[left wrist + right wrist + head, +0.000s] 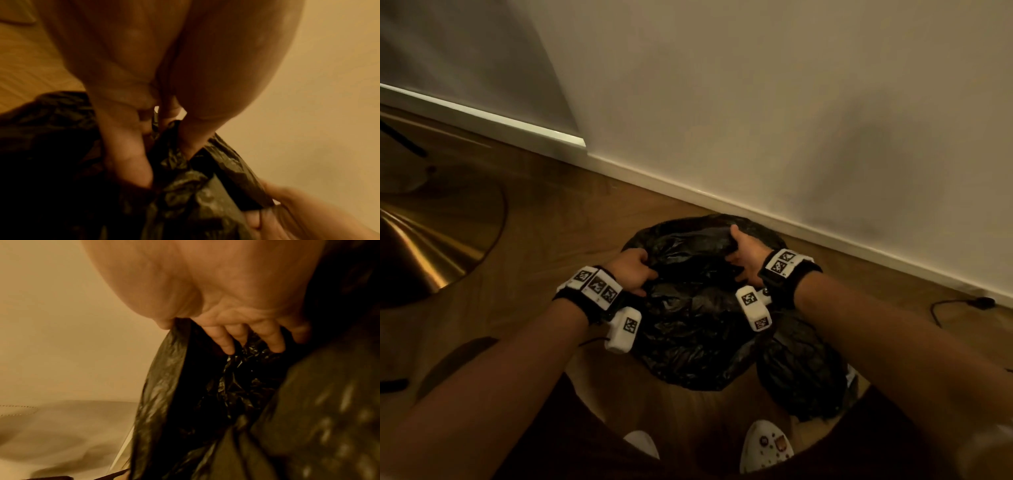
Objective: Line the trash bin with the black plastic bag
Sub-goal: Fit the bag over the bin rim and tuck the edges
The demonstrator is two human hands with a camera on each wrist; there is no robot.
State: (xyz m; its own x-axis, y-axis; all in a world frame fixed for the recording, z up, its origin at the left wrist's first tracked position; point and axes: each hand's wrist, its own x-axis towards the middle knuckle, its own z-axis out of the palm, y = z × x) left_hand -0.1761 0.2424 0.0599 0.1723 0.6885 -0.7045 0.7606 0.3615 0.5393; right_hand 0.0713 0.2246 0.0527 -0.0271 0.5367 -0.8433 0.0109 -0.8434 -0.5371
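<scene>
A crumpled black plastic bag [695, 308] covers the round trash bin on the wooden floor near the wall; the bin itself is hidden under the plastic. My left hand [635, 274] grips a fold of the black bag [185, 186] at its left side, thumb and fingers pinching the film. At the far right my right hand [744, 255] holds the bag's edge, the thumb over it and the fingers curled into the black bag [205, 394]. In the left wrist view the right hand [298, 214] shows at the lower right, holding the same fold.
The white wall and skirting board [756, 209] run just behind the bin. A brass lamp base [424, 240] lies on the floor to the left. A second bundle of black plastic [801, 373] sits at the right front. A dark cable [959, 306] trails right. My white shoes [765, 448] stand below.
</scene>
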